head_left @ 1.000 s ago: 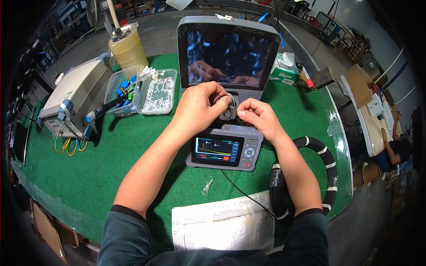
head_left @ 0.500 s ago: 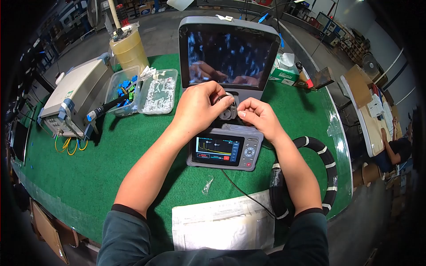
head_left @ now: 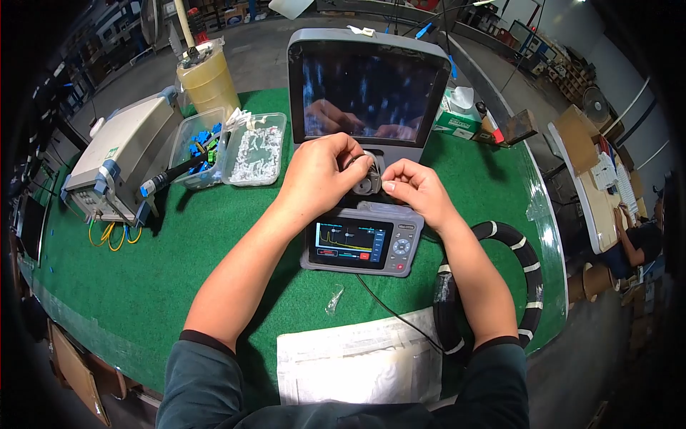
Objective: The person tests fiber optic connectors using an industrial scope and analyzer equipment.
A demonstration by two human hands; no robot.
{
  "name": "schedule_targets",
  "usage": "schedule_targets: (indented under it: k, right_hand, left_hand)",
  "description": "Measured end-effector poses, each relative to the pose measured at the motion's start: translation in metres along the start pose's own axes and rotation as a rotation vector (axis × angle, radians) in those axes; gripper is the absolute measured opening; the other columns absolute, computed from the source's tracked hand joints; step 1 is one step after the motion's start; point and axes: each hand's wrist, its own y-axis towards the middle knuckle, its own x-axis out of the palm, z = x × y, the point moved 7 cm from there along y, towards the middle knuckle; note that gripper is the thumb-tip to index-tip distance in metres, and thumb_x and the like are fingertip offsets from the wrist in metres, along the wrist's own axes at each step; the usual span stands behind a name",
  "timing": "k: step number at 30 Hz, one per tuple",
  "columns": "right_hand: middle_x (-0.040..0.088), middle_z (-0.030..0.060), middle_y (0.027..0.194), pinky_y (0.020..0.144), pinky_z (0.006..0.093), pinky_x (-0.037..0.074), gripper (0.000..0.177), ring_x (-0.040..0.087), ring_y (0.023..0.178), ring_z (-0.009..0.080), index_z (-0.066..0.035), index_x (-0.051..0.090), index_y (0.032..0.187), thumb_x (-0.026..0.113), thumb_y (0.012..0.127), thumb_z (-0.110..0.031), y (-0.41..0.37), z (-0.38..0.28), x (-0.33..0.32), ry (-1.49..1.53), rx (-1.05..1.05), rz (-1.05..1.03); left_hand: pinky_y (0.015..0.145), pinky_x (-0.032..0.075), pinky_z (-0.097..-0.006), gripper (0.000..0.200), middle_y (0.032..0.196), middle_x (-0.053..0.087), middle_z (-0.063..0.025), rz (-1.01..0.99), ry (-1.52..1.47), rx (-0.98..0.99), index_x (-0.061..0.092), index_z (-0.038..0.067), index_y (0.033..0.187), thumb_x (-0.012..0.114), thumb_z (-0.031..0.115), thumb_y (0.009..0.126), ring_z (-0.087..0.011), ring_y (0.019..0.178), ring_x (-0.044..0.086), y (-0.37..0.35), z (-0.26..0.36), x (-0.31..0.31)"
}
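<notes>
My left hand [head_left: 321, 171] is closed at the round grey fitting [head_left: 367, 184] below the large dark screen [head_left: 361, 89]. Its thumb and forefinger are pressed together on something small that the fingers mostly hide. From the other side my right hand [head_left: 418, 189] pinches thumb against forefinger; what lies between them is too small to make out. Just in front of both hands lies a grey handheld tester [head_left: 362, 239], its lit display showing a yellow trace. A thin black cable [head_left: 393, 307] runs from beneath it toward the coiled black cable [head_left: 529, 268] by my right forearm.
To the left stand a bin of blue and green connectors [head_left: 200, 146], a bin of small white pieces [head_left: 257, 150] and a beige instrument [head_left: 118, 157]. A green tissue box [head_left: 457, 118] sits behind right. Papers [head_left: 357, 365] lie near me. Another person [head_left: 639, 239] works at far right.
Both hands stay at the fitting with hardly any movement. The tester and the things around it have not moved.
</notes>
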Motion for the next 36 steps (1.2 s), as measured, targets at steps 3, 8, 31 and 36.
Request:
schedule_targets:
  k: [3,8,31,36]
  right_hand:
    - [0.066,-0.0040,0.090,0.072,0.0196,0.048,0.014,0.058,0.080,0.0015,-0.003,0.068,0.103,0.074,0.096,-0.013,0.0004,-0.0005,-0.0006,-0.010,0.006,0.006]
    - [0.066,-0.0041,0.087,0.069,0.0202,0.047,0.014,0.057,0.078,0.0012,-0.003,0.069,0.101,0.073,0.097,-0.015,0.0004,0.0011,-0.0012,-0.026,0.001,0.015]
    - [0.063,-0.0041,0.081,0.064,0.0219,0.044,0.017,0.054,0.072,0.0034,-0.004,0.066,0.099,0.070,0.099,-0.021,0.0007,0.0011,0.0011,-0.037,-0.006,0.017]
    - [0.063,-0.0044,0.085,0.067,0.0209,0.045,0.014,0.056,0.076,0.0025,-0.004,0.066,0.101,0.072,0.098,-0.016,0.0007,0.0024,0.0003,-0.014,0.006,-0.002]
  left_hand:
    - [0.055,0.040,-0.0286,0.026,0.066,0.059,-0.0016,-0.002,0.010,-0.002,0.068,-0.001,0.088,0.077,0.023,0.092,-0.0071,0.061,0.048,0.0015,-0.0007,0.0002]
    - [0.056,0.040,-0.0283,0.025,0.067,0.060,-0.0015,-0.017,0.044,-0.028,0.069,-0.001,0.088,0.078,0.022,0.092,-0.0071,0.061,0.049,0.0015,-0.0008,0.0008]
    - [0.057,0.041,-0.0281,0.027,0.067,0.059,-0.0016,-0.029,-0.009,-0.022,0.067,-0.001,0.089,0.077,0.023,0.092,-0.0069,0.063,0.048,0.0012,-0.0028,0.0020]
    - [0.057,0.041,-0.0277,0.026,0.068,0.061,-0.0019,-0.020,0.014,-0.023,0.069,-0.001,0.090,0.077,0.023,0.093,-0.0067,0.063,0.050,0.0010,-0.0004,0.0007]
